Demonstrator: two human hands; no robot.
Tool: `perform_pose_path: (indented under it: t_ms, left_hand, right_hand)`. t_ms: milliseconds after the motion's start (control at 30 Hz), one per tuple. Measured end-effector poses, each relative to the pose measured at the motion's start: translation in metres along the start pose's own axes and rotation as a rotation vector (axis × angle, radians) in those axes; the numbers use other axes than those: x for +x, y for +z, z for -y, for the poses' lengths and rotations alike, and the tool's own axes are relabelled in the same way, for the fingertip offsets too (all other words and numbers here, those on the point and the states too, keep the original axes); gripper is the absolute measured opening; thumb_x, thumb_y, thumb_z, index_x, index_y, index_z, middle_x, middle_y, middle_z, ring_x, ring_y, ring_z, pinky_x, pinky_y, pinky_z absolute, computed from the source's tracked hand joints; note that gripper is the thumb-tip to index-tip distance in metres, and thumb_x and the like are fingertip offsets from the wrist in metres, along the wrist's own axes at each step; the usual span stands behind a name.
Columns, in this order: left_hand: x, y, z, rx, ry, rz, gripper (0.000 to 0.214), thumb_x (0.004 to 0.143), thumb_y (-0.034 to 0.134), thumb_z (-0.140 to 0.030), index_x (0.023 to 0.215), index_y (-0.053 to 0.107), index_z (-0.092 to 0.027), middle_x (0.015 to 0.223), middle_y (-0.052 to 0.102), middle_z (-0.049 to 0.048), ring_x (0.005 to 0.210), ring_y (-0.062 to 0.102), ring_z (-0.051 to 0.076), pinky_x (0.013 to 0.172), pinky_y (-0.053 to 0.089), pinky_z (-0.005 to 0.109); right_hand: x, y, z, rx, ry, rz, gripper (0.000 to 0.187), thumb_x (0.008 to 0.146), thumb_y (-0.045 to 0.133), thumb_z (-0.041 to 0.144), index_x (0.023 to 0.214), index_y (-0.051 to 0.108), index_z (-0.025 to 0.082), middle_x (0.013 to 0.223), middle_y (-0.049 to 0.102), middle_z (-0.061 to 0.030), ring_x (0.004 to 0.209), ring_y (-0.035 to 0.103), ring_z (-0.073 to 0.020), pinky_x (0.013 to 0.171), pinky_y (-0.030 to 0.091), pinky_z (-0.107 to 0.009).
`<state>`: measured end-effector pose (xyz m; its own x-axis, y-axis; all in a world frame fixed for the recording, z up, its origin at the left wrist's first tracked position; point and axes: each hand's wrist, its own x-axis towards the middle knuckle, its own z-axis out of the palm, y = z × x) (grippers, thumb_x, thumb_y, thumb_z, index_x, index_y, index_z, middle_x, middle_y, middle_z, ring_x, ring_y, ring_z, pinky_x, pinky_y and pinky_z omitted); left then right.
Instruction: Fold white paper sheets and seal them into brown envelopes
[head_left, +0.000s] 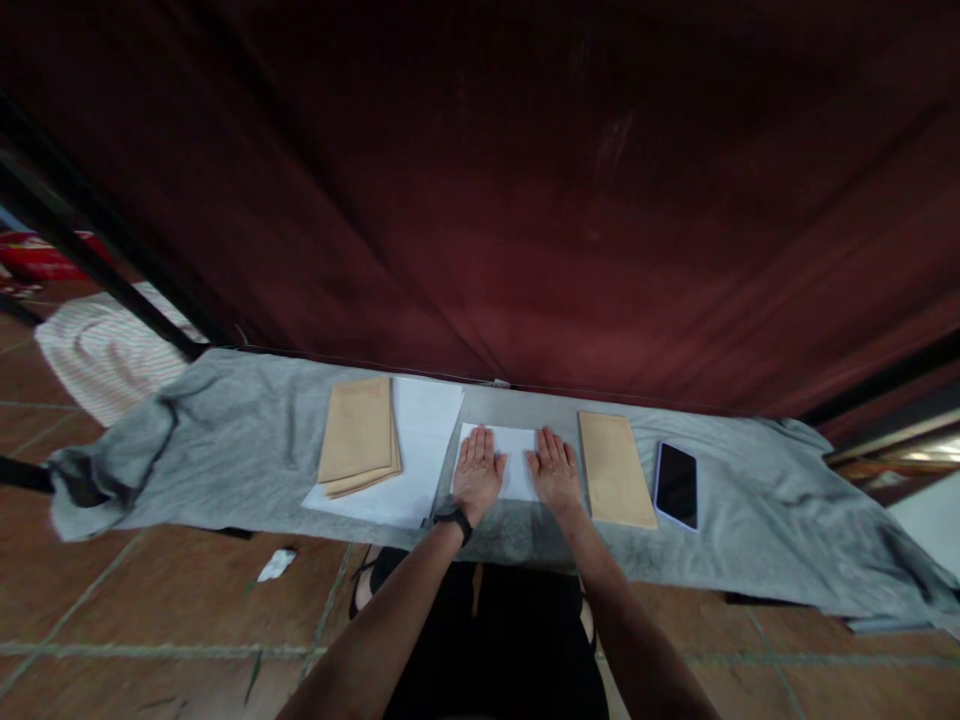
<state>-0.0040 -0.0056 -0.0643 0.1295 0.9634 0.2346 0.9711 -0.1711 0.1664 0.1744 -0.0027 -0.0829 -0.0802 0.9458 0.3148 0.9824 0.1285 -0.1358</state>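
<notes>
The cloth (225, 440) on the worktop lies bare left of the stack (358, 435) and right of the phone (676, 485). Between stack and envelope (615, 468), the paper (515, 447) fills the gap. Only a thin strip parts envelope and phone. The curtain (525, 250) closes off the far edge.

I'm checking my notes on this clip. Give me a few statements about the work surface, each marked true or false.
1. The left hand and right hand both lie flat on a white sheet of paper. True.
2. The stack of brown envelopes rests on white sheets. True.
3. The phone lies left of that stack. False: the phone lies at the far right, beside a single brown envelope.
4. The left wrist is bare. False: it wears a black band.
5. A grey cloth covers the surface. True.
</notes>
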Motion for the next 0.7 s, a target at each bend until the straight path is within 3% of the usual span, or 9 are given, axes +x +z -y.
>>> perform_pose_path:
  t_ms: [200,400,567,700]
  left_hand:
    - [-0.031,-0.015,0.011,0.019,-0.019,0.022,0.061,0.101,0.031,-0.038,0.151,0.036,-0.001,0.158,0.033,0.0201,0.149,0.028,0.028,0.122,0.025,0.045]
    - [-0.066,-0.024,0.013,0.002,0.040,0.039,0.056,0.101,0.034,-0.038,0.155,0.033,-0.021,0.162,0.031,0.0080,0.151,0.024,0.024,0.123,0.022,0.048]
    - [-0.067,-0.025,0.010,0.006,0.021,0.057,0.057,0.100,0.036,-0.036,0.155,0.034,-0.019,0.163,0.028,0.0108,0.150,0.027,0.025,0.123,0.022,0.047]
    - [-0.065,-0.024,0.011,-0.003,0.024,0.068,0.057,0.100,0.037,-0.035,0.154,0.035,-0.019,0.163,0.028,0.0109,0.150,0.026,0.026,0.123,0.021,0.047]
  right_hand:
    - [0.000,-0.004,0.001,0.000,0.002,0.024,0.057,0.104,0.030,0.038,0.152,0.038,0.009,0.154,0.043,-0.0167,0.143,0.038,-0.0289,0.116,0.026,-0.048]
    - [0.000,-0.006,0.002,0.002,0.001,0.006,0.056,0.104,0.030,0.038,0.152,0.039,0.009,0.154,0.043,-0.0177,0.143,0.039,-0.0283,0.116,0.026,-0.049]
    - [-0.001,-0.012,0.010,-0.011,0.063,0.021,0.055,0.103,0.032,0.036,0.150,0.041,0.008,0.153,0.043,-0.0192,0.143,0.038,-0.0300,0.116,0.025,-0.051]
    - [-0.011,-0.014,0.042,0.058,0.028,-0.001,0.055,0.104,0.029,0.033,0.152,0.036,0.007,0.157,0.038,-0.0179,0.146,0.034,-0.0287,0.117,0.025,-0.050]
